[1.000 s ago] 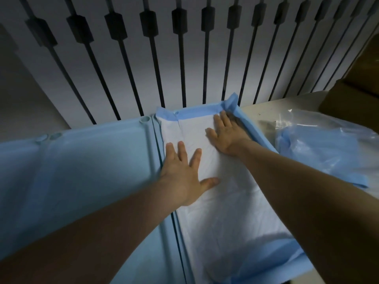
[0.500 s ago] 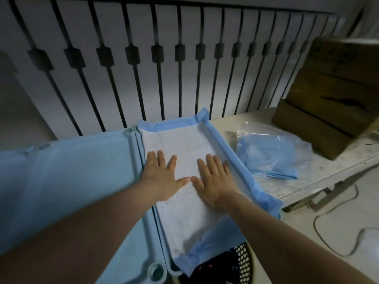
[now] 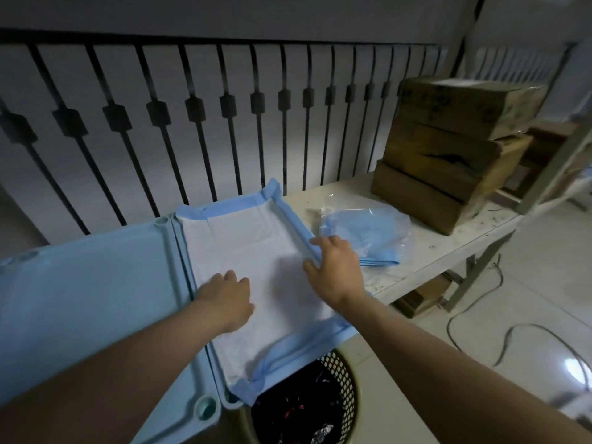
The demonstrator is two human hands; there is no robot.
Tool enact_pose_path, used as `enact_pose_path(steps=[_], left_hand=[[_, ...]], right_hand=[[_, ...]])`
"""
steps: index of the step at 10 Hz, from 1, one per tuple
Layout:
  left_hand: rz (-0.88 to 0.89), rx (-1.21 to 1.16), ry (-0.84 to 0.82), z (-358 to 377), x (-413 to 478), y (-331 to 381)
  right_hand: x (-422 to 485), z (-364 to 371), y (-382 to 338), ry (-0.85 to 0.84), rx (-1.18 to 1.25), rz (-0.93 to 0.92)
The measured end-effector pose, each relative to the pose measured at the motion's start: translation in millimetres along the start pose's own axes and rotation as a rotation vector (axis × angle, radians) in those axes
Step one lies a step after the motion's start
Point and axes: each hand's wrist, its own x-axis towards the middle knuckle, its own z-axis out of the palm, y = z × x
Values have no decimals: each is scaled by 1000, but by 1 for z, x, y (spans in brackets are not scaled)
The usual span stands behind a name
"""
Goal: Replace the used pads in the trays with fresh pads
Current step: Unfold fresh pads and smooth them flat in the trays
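Note:
A fresh white pad [image 3: 253, 251] with blue borders lies spread in the right-hand light blue tray [image 3: 231, 404], its blue edges standing up along the tray walls. My left hand [image 3: 229, 299] rests on the pad near its left side, fingers loosely bent. My right hand [image 3: 336, 270] lies over the pad's raised right blue edge, fingers spread, thumb on the white part. The left-hand tray [image 3: 86, 299] is bare light blue plastic. A clear plastic bag of folded blue pads [image 3: 368, 235] lies on the white table [image 3: 448, 248] just right of my right hand.
Stacked cardboard boxes [image 3: 455, 145] stand at the table's right end. A mesh waste basket [image 3: 304, 408] with a black liner sits on the floor below the tray's near corner. A black-barred railing [image 3: 198, 129] runs behind. Cables [image 3: 499, 334] lie on the tiled floor.
Both hands slid back toward me across the pad, then my right hand moved right onto the pad's raised blue edge. My view pulled back and turned right, showing the boxes and basket.

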Motion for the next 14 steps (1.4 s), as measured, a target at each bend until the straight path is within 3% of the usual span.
enact_pose_path(steps=[1,2,3,4,7,9,10,11,12,13,14], left_hand=[[-7,-9,-33,1,-1,0],[-12,-23,-46,1,-1,0],[-24,-18,-47,0,-1,1],[-28,-17,-55,-1,-2,1],[-33,-30,-70,-1,-3,3],[-11,-151,5,5,-11,-3],[-20,-458,167,5,-22,-4],[-33,-971,344,-10,-43,8],[-150,-1562,329,-31,-70,22],[-240,-2217,92,-42,-97,24],[-104,-2629,-70,-45,-126,16]], right_hand=[[5,-23,26,215,132,255],[10,-32,49,282,396,579],[13,-35,55,196,797,914],[14,-30,53,91,967,1000],[35,-40,54,266,1173,1061],[59,-87,38,341,1212,828],[68,-120,11,344,1208,595],[62,-139,-17,298,1205,484],[53,-154,-56,185,1332,404],[28,-159,-95,-8,1517,369],[0,-158,-131,-212,1607,294]])
